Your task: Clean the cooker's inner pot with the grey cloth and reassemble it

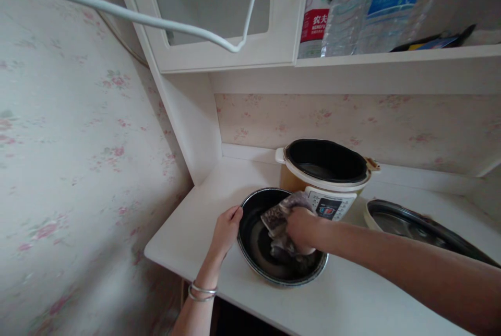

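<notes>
Left hand (226, 229) gripping the left rim of the pot (260, 252), thumb over the edge; right hand (303, 230) clutching the cloth (279, 216), bunched beneath its fingers, inside the pot; cooker (324, 169) standing just behind, lid (410, 226) lying to its right

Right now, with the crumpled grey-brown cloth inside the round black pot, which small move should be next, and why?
Perhaps slide the cloth leftward across the pot with the right hand, because it covers mainly the right part, leaving the left floor uncovered, and the left hand grips the rim.
</notes>
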Motion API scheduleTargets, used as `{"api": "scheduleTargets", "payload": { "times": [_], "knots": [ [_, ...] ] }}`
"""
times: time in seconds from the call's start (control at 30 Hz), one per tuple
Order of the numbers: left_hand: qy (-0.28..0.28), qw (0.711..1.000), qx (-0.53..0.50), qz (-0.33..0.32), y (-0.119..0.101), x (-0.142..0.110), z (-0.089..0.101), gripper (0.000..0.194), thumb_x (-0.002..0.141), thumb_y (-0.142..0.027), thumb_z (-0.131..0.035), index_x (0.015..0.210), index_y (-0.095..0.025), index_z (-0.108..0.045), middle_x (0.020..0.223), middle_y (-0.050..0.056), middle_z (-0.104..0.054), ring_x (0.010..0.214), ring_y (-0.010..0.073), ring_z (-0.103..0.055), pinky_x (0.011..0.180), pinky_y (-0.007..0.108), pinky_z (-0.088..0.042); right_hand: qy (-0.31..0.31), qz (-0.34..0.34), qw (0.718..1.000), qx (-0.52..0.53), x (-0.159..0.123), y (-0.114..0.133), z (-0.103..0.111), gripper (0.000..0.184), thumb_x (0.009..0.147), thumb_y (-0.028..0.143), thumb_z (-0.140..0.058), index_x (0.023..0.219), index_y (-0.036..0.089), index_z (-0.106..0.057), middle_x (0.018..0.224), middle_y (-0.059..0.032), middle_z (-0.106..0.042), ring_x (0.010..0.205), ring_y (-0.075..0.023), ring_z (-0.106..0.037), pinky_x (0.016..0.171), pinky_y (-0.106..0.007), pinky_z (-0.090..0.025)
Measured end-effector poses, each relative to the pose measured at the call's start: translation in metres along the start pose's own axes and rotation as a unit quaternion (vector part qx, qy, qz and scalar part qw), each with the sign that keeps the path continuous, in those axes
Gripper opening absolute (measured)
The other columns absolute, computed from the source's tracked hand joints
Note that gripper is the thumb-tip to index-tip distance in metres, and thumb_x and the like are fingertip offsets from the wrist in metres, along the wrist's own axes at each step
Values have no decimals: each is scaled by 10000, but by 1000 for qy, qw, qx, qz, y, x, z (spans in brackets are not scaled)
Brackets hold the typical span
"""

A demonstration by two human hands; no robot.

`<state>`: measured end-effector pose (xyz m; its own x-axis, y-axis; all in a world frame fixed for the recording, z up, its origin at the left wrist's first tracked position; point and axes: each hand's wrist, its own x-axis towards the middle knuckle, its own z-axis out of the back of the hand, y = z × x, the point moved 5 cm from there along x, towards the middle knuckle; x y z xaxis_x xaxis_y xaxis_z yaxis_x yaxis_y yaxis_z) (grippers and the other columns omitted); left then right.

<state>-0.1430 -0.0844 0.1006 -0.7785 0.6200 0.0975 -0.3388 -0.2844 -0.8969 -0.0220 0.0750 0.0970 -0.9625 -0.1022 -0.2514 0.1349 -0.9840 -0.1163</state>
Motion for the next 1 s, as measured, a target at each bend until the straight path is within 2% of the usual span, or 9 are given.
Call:
{"api": "scheduleTargets", "payload": {
  "times": [0.07, 0.17, 0.3, 0.4, 0.5, 0.6, 0.77, 0.83, 1.0],
  "knots": [
    [3, 1000, -2, 4, -1, -1, 0, 418, 884, -461, -423, 917, -170, -722, 845, 38, -718, 818, 214, -628, 740, 274, -426, -23, 44, 996, -77, 13, 2, 0, 77, 559, 139, -731, 606, 194, -706, 828, -165, -704, 934, -352, -620, 911, -489, -424],
    [2, 1000, -10, 11, 1, -1, -1, 424, 882, -461, -423, 923, -166, -725, 841, 41, -725, 817, 219, -634, 717, 272, -432, -62, 141, 977, -145, 33, 11, 6, 206, 707, 67, -617, 833, 179, -735, 1121, -117, -671, 1170, -295, -513, 1050, -414, -322],
    [-10, 1000, -25, 11, 4, 0, -1, 418, 879, -447, -430, 969, -172, -732, 898, 50, -737, 839, 223, -646, 736, 276, -445, -77, 273, 937, -203, 51, 26, 6, 200, 760, 46, -591, 843, 176, -718, 1079, -63, -684, 1155, -230, -514, 1035, -330, -318],
    [-15, 999, -26, 11, 4, 0, 0, 419, 879, -443, -428, 975, -168, -728, 908, 52, -736, 853, 226, -647, 746, 280, -448, -79, 279, 936, -200, 54, 25, 3, 171, 817, 84, -573, 842, 188, -706, 1040, -41, -693, 1103, -209, -548, 995, -325, -345],
    [-9, 1000, -13, 7, 4, -1, 0, 420, 890, -455, -414, 942, -170, -718, 864, 49, -728, 843, 225, -642, 745, 286, -442, -97, 226, 954, -173, 45, 13, 7, 157, 862, 156, -555, 937, 166, -692, 1131, -74, -666, 1052, -230, -587, 926, -372, -399],
    [-13, 1000, 3, 6, 5, -1, 0, 400, 894, -449, -412, 929, -179, -705, 871, 56, -722, 855, 227, -638, 762, 296, -434, -101, 100, 982, -122, 26, 2, 16, 225, 849, 175, -561, 1044, 123, -661, 1134, -161, -655, 1043, -272, -608, 894, -417, -425],
    [-48, 999, 3, 21, 10, -1, -1, 383, 890, -429, -416, 992, -175, -685, 965, 81, -712, 912, 236, -630, 808, 317, -432, 101, -92, 990, -20, -16, 6, 28, 475, 629, 139, -721, 1099, 119, -657, 923, -206, -701, 852, -339, -677, 727, -435, -494],
    [-56, 998, 6, 20, 10, -2, -2, 379, 891, -428, -413, 975, -176, -683, 945, 77, -713, 905, 234, -629, 807, 317, -433, 142, -97, 985, 29, -28, 17, 41, 448, 675, 206, -684, 1116, 132, -662, 945, -220, -699, 860, -373, -675, 684, -451, -500],
    [-67, 997, 22, 23, 10, -2, -5, 367, 896, -406, -399, 923, -173, -681, 926, 80, -708, 888, 222, -623, 815, 319, -431, 106, -73, 956, 265, -21, 49, 60, 492, 854, 451, -444, 1158, 117, -638, 1062, -232, -668, 955, -379, -652, 765, -469, -491]
  ]
}}
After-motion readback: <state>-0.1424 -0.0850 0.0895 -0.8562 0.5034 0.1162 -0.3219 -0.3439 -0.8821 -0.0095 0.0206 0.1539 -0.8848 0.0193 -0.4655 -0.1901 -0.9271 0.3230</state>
